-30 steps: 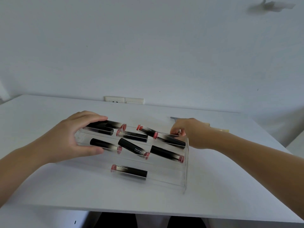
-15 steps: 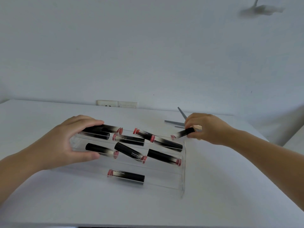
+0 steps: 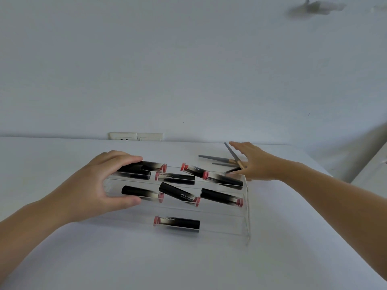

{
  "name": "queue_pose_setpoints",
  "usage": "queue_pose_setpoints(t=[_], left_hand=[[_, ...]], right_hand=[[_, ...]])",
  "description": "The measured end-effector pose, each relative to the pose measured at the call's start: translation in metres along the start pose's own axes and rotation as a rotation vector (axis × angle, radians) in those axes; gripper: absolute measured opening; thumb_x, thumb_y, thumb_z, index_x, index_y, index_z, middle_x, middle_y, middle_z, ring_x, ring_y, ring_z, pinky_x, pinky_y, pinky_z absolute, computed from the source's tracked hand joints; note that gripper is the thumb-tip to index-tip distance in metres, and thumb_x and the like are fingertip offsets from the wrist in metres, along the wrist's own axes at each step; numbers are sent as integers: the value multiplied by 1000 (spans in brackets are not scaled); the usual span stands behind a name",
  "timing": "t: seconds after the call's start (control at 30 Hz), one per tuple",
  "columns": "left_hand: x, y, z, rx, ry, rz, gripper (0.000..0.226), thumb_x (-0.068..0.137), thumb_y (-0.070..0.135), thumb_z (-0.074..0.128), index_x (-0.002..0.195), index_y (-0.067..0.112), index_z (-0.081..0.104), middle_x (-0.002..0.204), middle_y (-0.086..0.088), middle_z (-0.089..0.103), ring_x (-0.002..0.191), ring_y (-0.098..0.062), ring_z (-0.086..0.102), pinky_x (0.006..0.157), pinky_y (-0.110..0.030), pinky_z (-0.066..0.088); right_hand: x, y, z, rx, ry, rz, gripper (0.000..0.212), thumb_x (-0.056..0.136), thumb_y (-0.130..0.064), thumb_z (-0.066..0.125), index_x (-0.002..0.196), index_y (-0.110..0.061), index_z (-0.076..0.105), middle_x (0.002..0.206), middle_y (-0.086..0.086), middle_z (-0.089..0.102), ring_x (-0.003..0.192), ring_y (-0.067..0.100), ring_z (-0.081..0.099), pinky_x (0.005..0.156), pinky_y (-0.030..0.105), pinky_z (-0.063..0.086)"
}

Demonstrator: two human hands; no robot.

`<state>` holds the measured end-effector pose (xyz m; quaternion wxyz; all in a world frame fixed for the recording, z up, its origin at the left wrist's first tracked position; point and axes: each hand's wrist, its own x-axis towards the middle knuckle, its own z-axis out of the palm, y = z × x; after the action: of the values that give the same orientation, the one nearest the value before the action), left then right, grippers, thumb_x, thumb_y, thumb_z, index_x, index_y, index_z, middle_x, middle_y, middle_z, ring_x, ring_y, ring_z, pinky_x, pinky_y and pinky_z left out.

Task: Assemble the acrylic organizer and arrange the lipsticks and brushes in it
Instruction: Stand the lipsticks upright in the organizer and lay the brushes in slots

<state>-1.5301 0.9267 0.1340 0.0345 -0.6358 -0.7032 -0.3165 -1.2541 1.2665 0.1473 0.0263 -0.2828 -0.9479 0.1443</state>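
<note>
A clear stepped acrylic organizer stands on the white table. Several black lipsticks with pink ends lie across its tiers; one lipstick lies alone on the front tier. My left hand grips the organizer's left end, fingers over the top tier and thumb at the middle tier. My right hand is behind the organizer's right end, fingers stretched out over several grey-handled brushes lying on the table. A dark slim object lies by its thumb; I cannot tell what it is.
A white wall socket plate sits at the table's back edge against the wall. The table's right edge runs diagonally past my right forearm. A blurred dark shape hangs at the top right.
My right hand held a lipstick at the top tier's right end half a second ago; now it holds nothing and has reached farther back over the brushes. The left hand has kept its grip.
</note>
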Motion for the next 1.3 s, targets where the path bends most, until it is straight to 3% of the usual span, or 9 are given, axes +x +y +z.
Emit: queue_pose_setpoints(t=[0.1, 0.23, 0.4, 0.53, 0.67, 0.87, 1.0, 1.2, 1.3], left_hand=[[5, 4, 3, 3, -10, -1, 82, 64, 81, 68, 138, 54, 45, 136, 25, 50, 134, -8, 45, 103, -31, 40], [11, 11, 8, 23, -22, -3, 86, 63, 87, 63, 140, 56, 41, 139, 29, 46, 136, -6, 42, 102, -32, 42], [19, 24, 17, 12, -2, -18, 93, 61, 90, 61, 144, 61, 30, 142, 36, 37, 136, 5, 38, 96, -27, 41], [24, 28, 22, 29, -20, -22, 89, 63, 87, 62, 142, 62, 30, 140, 40, 36, 134, 9, 35, 99, -29, 42], [27, 29, 23, 45, -16, -41, 88, 62, 87, 61, 141, 61, 32, 137, 41, 35, 132, 11, 34, 97, -27, 41], [25, 28, 25, 42, 5, -70, 86, 63, 83, 63, 140, 56, 36, 133, 41, 37, 130, 10, 36, 97, -26, 40], [26, 30, 26, 42, 16, -94, 86, 63, 83, 63, 140, 54, 36, 132, 40, 38, 128, 12, 34, 96, -25, 39], [25, 31, 27, 7, 31, -120, 89, 62, 82, 65, 141, 59, 30, 136, 42, 32, 130, 15, 31, 97, -28, 38], [25, 31, 28, -30, 58, -117, 93, 62, 79, 70, 143, 61, 27, 140, 41, 26, 134, 12, 29, 99, -26, 35]], right_hand=[[8, -5, 9, -128, 56, -19, 112, 61, -101, 38, 147, -30, 33, 129, -3, 54, 117, 20, 46, 97, 42, 46], [18, 4, 16, -82, 105, -112, 60, 88, -69, 54, 138, -36, 48, 114, -13, 55, 109, 14, 48, 90, 37, 45], [35, 9, 18, 28, 36, -54, 58, 92, -44, 68, 140, -19, 47, 116, -1, 55, 104, 19, 51, 87, 30, 40], [36, 12, 13, 95, -43, 78, 42, 87, -55, 67, 113, -25, 53, 99, -10, 59, 85, 11, 55, 71, 27, 43], [35, 4, 9, -22, -52, 70, 36, 94, -54, 58, 83, -21, 49, 78, -5, 53, 66, 13, 44, 59, 27, 33], [11, 2, 6, -245, 58, 13, 29, 88, -53, 41, 81, -26, 45, 79, -7, 56, 71, 17, 56, 64, 34, 46], [8, -7, -12, -430, -102, -40, 8, 90, -16, 55, 96, -16, 50, 92, 0, 56, 87, 24, 58, 79, 41, 51], [7, -25, -38, -595, -317, 153, 37, 71, 13, 41, 103, 1, 56, 100, 18, 67, 70, 26, 48, 57, 34, 37], [7, -22, -33, -657, -306, 138, 34, 79, 15, 40, 104, -4, 51, 101, 13, 63, 61, 20, 50, 49, 28, 37]])
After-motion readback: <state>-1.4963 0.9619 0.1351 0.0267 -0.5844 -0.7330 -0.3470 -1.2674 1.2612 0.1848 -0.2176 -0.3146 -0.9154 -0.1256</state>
